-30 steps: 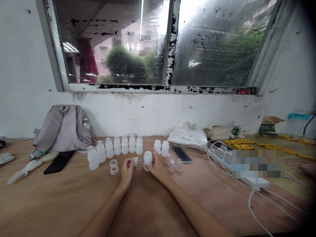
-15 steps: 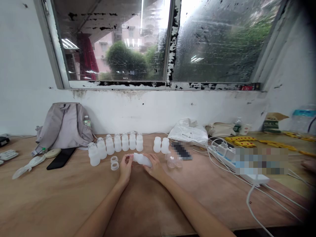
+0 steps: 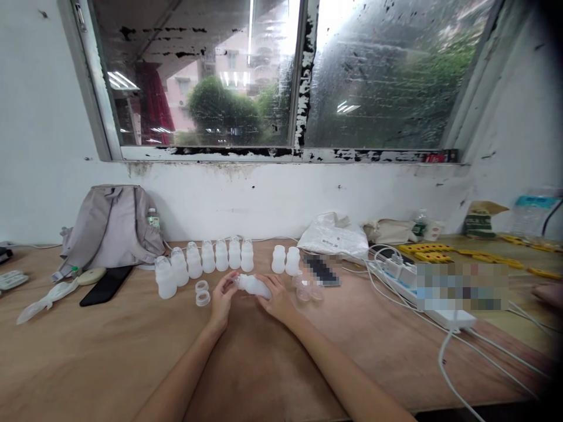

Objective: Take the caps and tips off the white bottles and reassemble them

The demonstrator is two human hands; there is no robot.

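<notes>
My right hand (image 3: 273, 298) is wrapped round the body of a frosted white baby bottle (image 3: 254, 285), which lies tilted on its side just above the table. At the bottle's neck, my left hand (image 3: 223, 296) closes its fingers on a clear cap (image 3: 236, 282); how far the cap sits on is hard to make out. Left of my hands lie two white rings (image 3: 202, 299). Behind stands a row of several similar bottles with clear domed tops (image 3: 194, 261). Two bottles without tops (image 3: 278, 259) stand to the right, with several clear caps (image 3: 303, 292) in front of them.
A phone (image 3: 322, 271) lies right of the loose caps, before a white plastic bag (image 3: 334, 237). White cables trail from a power strip (image 3: 453, 316) on the right. At left are a backpack (image 3: 112, 228), a black flat item (image 3: 105, 286) and a knotted clear bag (image 3: 46, 302).
My left hand's fingers have shifted slightly at the bottle's neck, and the clear cap shows more between them. The view has moved slightly; the standing bottles keep their places.
</notes>
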